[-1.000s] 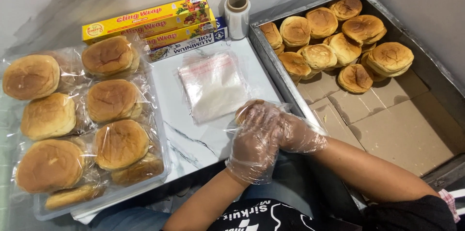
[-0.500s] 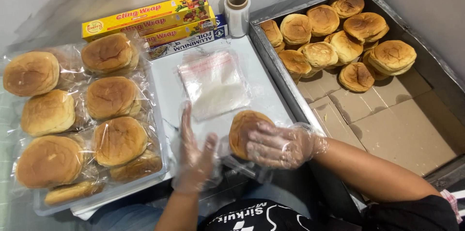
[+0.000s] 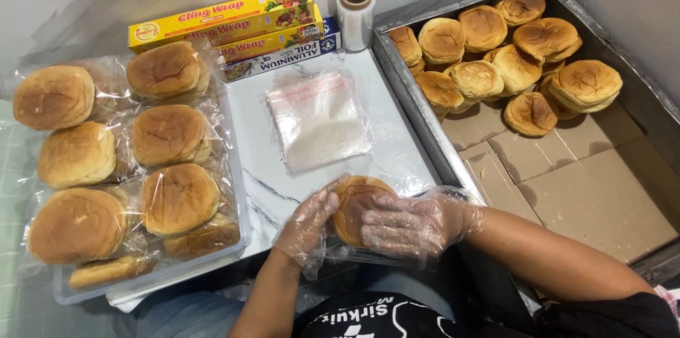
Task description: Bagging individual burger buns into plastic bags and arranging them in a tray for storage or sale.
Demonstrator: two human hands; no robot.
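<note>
Working a bun (image 3: 354,205) into a clear bag (image 3: 397,253), right at the near edge of the white counter (image 3: 283,182). Cupping it from the side with the left hand (image 3: 306,228), gloved fingers curved and loosely spread against the bun's rim. Lying flat over the top with the right hand (image 3: 414,223), fingers together and pressing down, film bunched beneath the palm. Hard to tell whether the bun is fully inside the bag or only partway.

Risks, judging from here: sitting very close to the counter's edge under both hands, so a push toward the body could be tipping bun and bag off into the lap. Pressing down with a flat palm on soft bread, so too much weight could be denting or flattening the crown. Handling thin film with loose plastic gloves, so glove and bag could be clinging together, dragging the bag's mouth shut or tearing it. Gripping through slippery plastic on both sides, so the bun could be sliding out sideways.

Just beyond the fingertips, lying ready, a stack of flat clear bags (image 3: 319,120). Off to the left of the left hand, crowding a tray (image 3: 237,168), already bagged buns (image 3: 177,196), close enough for a wide elbow swing to be knocking one loose. To the right of the right hand, waiting in a metal bin (image 3: 397,76), a heap of unwrapped buns (image 3: 496,62).
</note>
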